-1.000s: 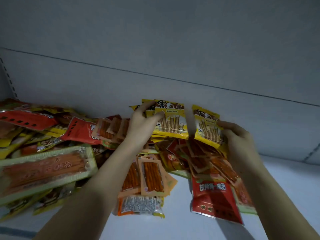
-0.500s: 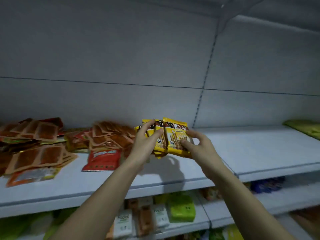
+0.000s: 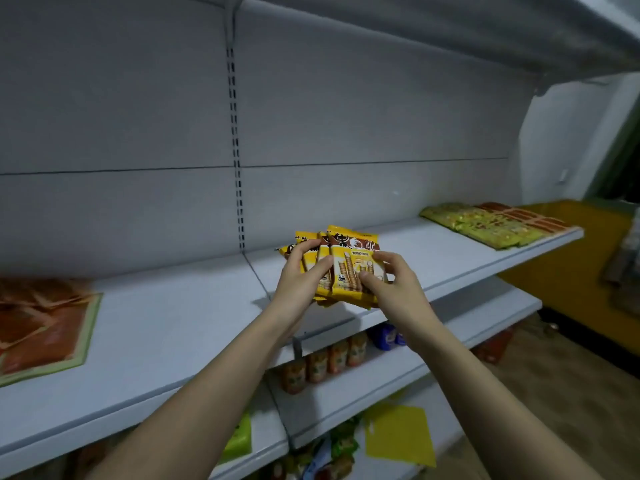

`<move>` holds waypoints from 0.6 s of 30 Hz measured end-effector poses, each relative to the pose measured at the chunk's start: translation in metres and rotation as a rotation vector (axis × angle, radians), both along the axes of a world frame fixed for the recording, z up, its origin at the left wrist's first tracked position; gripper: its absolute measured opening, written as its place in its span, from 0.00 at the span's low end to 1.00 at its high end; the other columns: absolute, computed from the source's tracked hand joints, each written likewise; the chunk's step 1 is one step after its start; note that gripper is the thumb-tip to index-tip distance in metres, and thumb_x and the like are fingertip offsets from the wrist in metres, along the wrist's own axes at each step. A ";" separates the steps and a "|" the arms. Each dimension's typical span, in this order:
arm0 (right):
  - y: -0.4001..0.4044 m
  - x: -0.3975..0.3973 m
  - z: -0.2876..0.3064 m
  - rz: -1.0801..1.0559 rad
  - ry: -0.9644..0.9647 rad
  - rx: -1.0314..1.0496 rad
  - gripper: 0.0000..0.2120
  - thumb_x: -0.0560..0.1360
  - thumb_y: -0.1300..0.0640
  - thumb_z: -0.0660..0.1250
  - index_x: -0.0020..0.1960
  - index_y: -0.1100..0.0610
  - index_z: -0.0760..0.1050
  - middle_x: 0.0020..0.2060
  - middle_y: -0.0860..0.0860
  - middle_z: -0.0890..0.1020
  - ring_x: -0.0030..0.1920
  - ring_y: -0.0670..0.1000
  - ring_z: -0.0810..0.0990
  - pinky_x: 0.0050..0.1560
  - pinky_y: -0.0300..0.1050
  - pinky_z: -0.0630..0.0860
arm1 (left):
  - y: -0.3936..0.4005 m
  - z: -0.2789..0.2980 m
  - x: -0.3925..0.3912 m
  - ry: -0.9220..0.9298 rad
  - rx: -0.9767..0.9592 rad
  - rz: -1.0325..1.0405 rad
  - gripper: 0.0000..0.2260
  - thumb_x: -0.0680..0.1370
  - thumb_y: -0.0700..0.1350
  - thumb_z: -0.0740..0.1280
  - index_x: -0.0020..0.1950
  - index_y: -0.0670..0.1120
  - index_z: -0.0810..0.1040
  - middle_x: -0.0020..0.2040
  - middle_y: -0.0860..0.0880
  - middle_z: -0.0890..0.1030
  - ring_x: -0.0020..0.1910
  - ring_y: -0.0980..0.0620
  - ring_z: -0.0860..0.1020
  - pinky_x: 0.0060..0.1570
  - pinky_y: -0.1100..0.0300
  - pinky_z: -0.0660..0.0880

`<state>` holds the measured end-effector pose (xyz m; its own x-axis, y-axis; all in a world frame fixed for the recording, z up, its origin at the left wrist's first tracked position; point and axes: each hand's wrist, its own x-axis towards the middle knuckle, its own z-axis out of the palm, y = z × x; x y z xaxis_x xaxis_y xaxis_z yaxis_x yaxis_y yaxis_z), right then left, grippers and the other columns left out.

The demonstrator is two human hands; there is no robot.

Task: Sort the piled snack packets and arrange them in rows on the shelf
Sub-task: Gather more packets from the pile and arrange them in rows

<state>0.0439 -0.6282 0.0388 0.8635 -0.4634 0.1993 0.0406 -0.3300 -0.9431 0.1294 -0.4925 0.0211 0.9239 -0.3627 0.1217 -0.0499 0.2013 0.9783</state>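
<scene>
Head view: left hand raised over the white shelf, fingers curled across the front of a fanned bunch of yellow snack packets, thumb behind them. Right hand just beside it, fingertips and thumb pinching the lower right edge of the front packet. Both forearms stretched forward from the bottom of the frame, meeting at the bunch. Bunch held upright in the air above the shelf's front part, near the slotted upright, not touching the board. At least four packets countable in the fan; exact number cannot be told. At far left, a blurred pile of orange and red packets lying flat. At far right, rows of green packets with a row of red-brown packets just behind. On the lower shelf, several small orange pouches standing side by side.
</scene>
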 end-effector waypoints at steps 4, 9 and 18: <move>-0.072 0.019 -0.013 -0.063 0.066 -0.029 0.19 0.81 0.54 0.64 0.71 0.51 0.65 0.59 0.46 0.71 0.51 0.45 0.78 0.44 0.37 0.77 | -0.081 -0.015 0.029 0.047 -0.012 -0.059 0.12 0.81 0.43 0.67 0.63 0.56 0.74 0.58 0.43 0.83 0.49 0.44 0.85 0.38 0.55 0.80; -0.163 0.056 -0.003 -0.110 0.170 -0.057 0.19 0.81 0.55 0.64 0.71 0.54 0.65 0.54 0.46 0.74 0.44 0.44 0.78 0.38 0.38 0.77 | -0.180 -0.018 0.075 0.049 -0.004 -0.149 0.11 0.81 0.42 0.67 0.61 0.56 0.75 0.60 0.42 0.82 0.53 0.42 0.84 0.48 0.49 0.82; -0.284 0.129 0.006 -0.064 0.238 0.008 0.15 0.81 0.59 0.65 0.66 0.54 0.67 0.48 0.45 0.75 0.42 0.49 0.80 0.42 0.47 0.80 | -0.298 -0.019 0.148 0.045 0.017 -0.121 0.13 0.81 0.42 0.68 0.62 0.56 0.74 0.59 0.43 0.82 0.51 0.42 0.85 0.50 0.46 0.82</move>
